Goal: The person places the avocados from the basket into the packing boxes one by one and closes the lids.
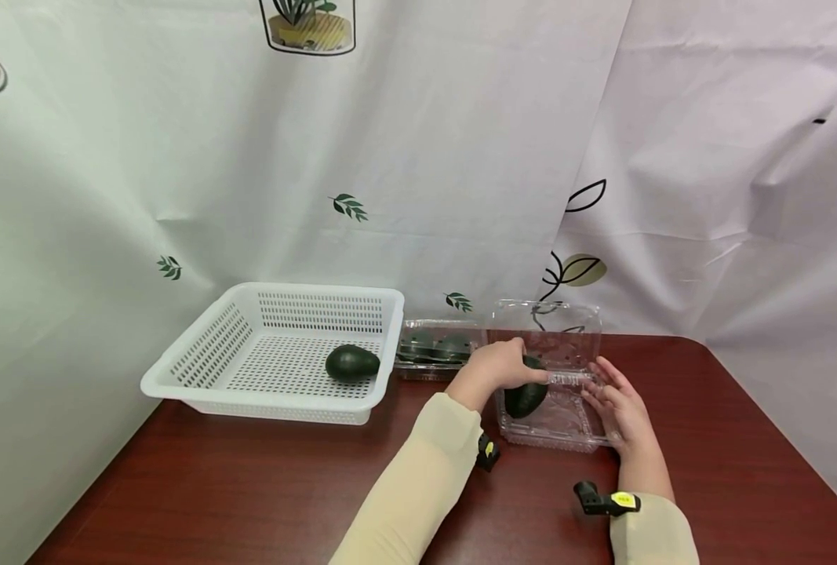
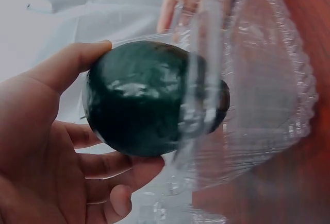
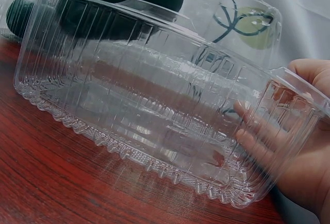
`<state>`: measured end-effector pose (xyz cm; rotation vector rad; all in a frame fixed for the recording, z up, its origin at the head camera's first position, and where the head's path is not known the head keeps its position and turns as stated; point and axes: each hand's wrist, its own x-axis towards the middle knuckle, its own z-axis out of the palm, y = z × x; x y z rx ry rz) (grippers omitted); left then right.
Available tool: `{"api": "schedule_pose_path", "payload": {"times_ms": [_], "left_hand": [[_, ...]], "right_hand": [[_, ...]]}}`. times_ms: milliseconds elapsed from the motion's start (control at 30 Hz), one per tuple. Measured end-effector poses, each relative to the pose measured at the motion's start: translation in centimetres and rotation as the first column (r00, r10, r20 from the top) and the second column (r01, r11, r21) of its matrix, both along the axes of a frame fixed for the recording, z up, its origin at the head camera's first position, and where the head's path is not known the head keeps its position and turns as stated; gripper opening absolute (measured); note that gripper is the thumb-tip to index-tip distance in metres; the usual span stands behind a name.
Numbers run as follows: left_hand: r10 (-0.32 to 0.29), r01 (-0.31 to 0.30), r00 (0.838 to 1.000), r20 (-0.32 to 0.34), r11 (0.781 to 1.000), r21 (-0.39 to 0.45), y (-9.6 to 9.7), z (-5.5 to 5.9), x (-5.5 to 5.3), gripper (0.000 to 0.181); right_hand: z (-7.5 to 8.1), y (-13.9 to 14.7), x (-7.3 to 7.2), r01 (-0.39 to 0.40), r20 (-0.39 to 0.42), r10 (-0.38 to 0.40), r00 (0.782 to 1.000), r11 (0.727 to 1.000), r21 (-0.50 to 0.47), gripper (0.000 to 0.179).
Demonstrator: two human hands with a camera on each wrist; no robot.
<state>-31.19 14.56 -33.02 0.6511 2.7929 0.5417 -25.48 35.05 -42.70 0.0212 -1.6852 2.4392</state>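
My left hand holds a dark green avocado, its thumb on one side and its fingers on the other. The avocado is tilted, its narrow end down, at the left side of an open clear plastic container. At the container's right side my right hand grips the wall near the rim; several fingers show through the plastic. The clear lid stands raised at the back. Through the front wall, no other avocado shows inside the container.
A white perforated basket stands on the left with one avocado in it. Between basket and container, at the back, sits another clear container with several avocados. A printed white sheet hangs behind the dark red table.
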Motion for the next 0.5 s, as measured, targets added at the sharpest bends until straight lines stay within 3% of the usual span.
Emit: {"api": "schedule_pose_path", "payload": {"times_ms": [367,500], "left_hand": [[-0.039,0.036,0.999,-0.036,0.996,-0.085,0.6,-1.0,0.5,0.081],[-0.046,0.036,0.997,-0.061,0.987,-0.154,0.8,-1.3,0.6,0.086]], "right_hand": [[-0.1,0.0,0.0,-0.003,-0.010,0.004,1.000,1.000,0.024,0.060],[-0.1,0.1,0.0,-0.005,-0.013,0.005,1.000,1.000,0.020,0.060]]}}
